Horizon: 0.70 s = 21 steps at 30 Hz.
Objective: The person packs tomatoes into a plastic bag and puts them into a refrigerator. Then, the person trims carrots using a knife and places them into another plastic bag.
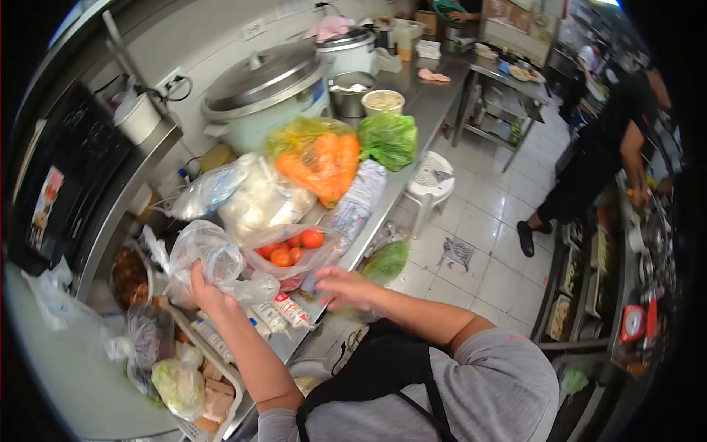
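My left hand (211,293) is closed on a crumpled clear plastic bag (202,250) over the steel counter. My right hand (340,289), slightly blurred, hovers near the counter's front edge with its fingers apart and nothing visible in them. Between the hands, an open plastic bag holds several tomatoes (296,247). Behind it are a yellowish bag of carrots (324,163), a clear bag of pale contents (261,195) and a wrapped greyish bundle (357,197). White and red packages (283,313) lie just below the tomatoes.
A large lidded cooker (265,92) and a leafy green vegetable (388,140) stand farther along the counter. At lower left, a crate (234,376) holds bagged lettuce (179,387). A white stool (429,180) stands on the tiled floor. A co-worker in black (611,147) stands at right.
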Available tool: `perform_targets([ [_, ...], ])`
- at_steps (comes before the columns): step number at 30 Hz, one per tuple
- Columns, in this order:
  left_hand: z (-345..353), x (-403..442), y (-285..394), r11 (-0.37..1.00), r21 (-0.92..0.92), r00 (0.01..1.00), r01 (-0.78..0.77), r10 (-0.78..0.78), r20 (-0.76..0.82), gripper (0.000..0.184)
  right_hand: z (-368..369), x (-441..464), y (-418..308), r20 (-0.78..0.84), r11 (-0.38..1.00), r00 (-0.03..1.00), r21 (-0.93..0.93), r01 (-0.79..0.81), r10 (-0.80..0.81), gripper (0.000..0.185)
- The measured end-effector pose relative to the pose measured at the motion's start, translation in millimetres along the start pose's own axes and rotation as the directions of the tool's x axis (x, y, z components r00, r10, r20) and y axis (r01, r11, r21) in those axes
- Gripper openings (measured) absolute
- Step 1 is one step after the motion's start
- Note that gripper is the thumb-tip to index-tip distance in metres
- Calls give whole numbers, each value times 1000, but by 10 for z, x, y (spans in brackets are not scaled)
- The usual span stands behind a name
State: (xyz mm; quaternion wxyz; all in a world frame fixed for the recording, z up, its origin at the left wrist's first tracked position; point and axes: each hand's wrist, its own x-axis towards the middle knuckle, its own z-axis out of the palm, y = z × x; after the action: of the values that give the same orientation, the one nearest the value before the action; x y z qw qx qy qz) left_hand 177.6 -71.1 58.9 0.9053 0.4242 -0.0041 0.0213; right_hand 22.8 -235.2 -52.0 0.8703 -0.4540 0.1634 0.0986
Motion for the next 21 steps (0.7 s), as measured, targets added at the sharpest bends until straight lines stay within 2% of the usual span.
perform_targets([
  [3,231,-380,-322,993,-36,993,116,-115,21,29,108,-297,42,182,980,983,197,-39,2,54],
  [4,249,-502,-480,977,-87,976,193,-181,123,29,84,-333,49,228,974,973,225,-22,-30,57],
  [7,430,-923,-776,953,23,941,302,-302,151,30,-77,-428,6,348,959,931,285,10,-113,63],
  [10,559,-1230,-950,838,56,793,543,-533,294,31,-296,-582,-95,423,949,899,315,-26,-115,62],
  [13,682,-1507,-1380,855,33,782,518,-489,385,32,-501,-819,-198,209,888,944,436,145,-257,58],
  [15,888,-1713,-1628,860,67,750,506,-477,459,32,-703,-1023,-323,15,883,949,371,287,-315,47],
  [17,1157,-2034,-1912,865,89,728,493,-467,502,32,-963,-1344,-452,-196,870,910,274,409,-366,41],
  [18,1278,-2177,-2073,844,96,684,528,-489,541,35,-1080,-1559,-556,-290,855,895,302,422,-339,41],
  [21,1735,-2698,-2557,774,89,608,627,-558,565,35,-1798,-1902,-556,-446,819,714,-84,567,-540,36],
])
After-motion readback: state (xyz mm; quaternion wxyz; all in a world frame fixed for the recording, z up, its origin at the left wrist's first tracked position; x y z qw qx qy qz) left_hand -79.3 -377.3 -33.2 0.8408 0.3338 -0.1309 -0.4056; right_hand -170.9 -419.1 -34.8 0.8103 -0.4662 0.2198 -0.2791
